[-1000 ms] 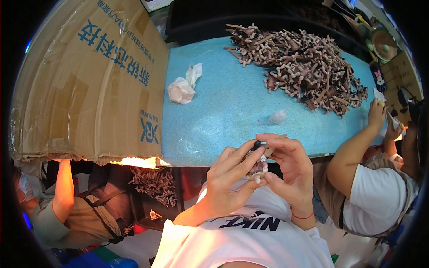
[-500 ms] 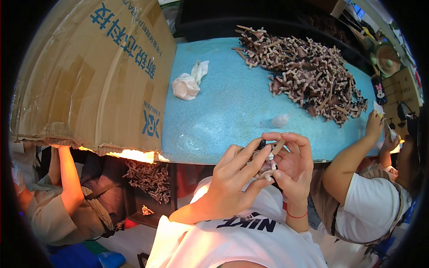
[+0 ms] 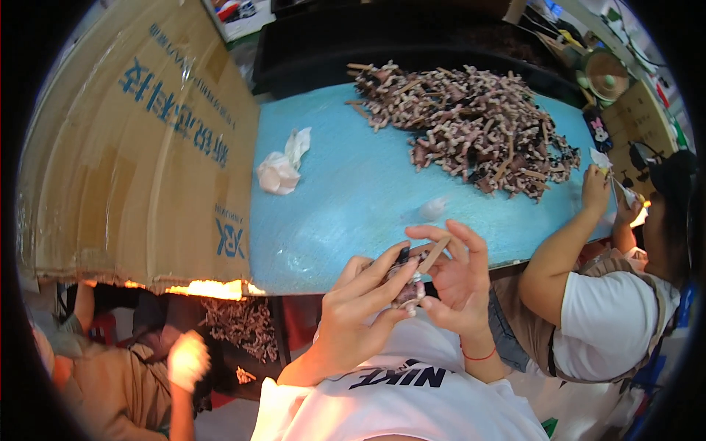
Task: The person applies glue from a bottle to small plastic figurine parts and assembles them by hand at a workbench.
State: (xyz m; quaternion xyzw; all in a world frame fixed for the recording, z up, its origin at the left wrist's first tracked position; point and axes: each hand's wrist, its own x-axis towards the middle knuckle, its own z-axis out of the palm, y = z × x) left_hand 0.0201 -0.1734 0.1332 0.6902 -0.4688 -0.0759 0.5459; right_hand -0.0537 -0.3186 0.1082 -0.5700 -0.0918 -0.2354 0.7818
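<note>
My left hand (image 3: pixel 360 305) and my right hand (image 3: pixel 460 283) meet just below the near edge of the blue table (image 3: pixel 346 213). Together they hold a small brownish plastic part (image 3: pixel 409 287) with a tan stick end poking up between the right fingers. The left thumb and fingers pinch its dark upper end. A large heap of similar brown and tan parts (image 3: pixel 471 128) lies on the far right of the table, well beyond both hands.
A big cardboard sheet (image 3: pixel 140 154) covers the table's left side. A crumpled white tissue (image 3: pixel 283 165) lies on the blue top. A person in a white shirt (image 3: pixel 610 316) works at my right; another person (image 3: pixel 110 375) sits low at my left beside more parts (image 3: pixel 239 327).
The view has shifted slightly. My hands stay together on the small part, and the tan stick end now sticks up more clearly between my right fingers.
</note>
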